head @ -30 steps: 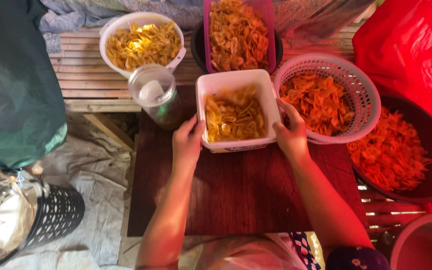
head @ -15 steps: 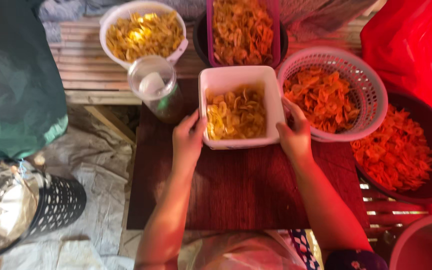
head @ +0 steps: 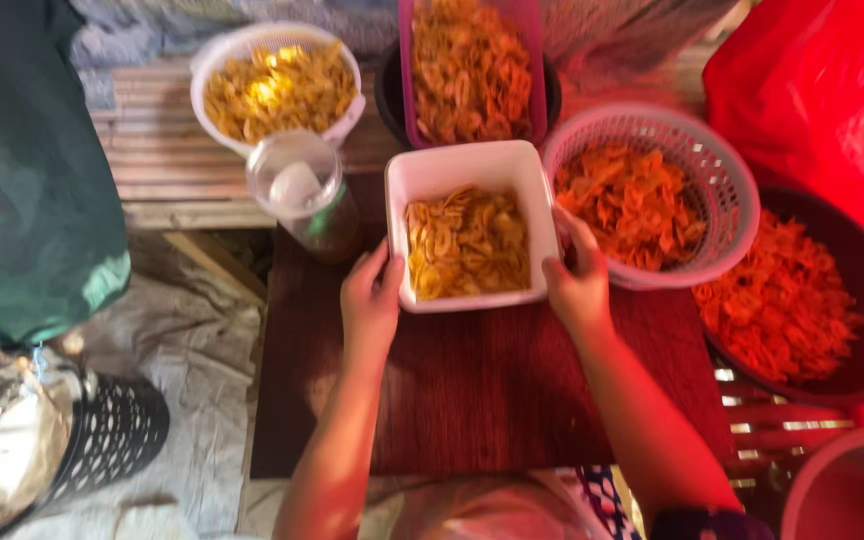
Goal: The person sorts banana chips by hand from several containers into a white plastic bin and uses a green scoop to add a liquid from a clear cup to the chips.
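Both hands clasp the white tub (head: 472,168) of yellow chips (head: 467,243) on the dark board (head: 472,400): left hand (head: 370,305) at its nine o'clock, right hand (head: 577,285) at three. A basket (head: 727,185) lies at two, a jar (head: 302,195) at ten.

I am sitting in what is looking like a home snack-making or market stall spot, with baskets and tubs of fried chips (head: 469,68) crowding a slatted wooden bench (head: 152,170), a dark wooden board (head: 472,390), and sacking covering the ground (head: 192,360).
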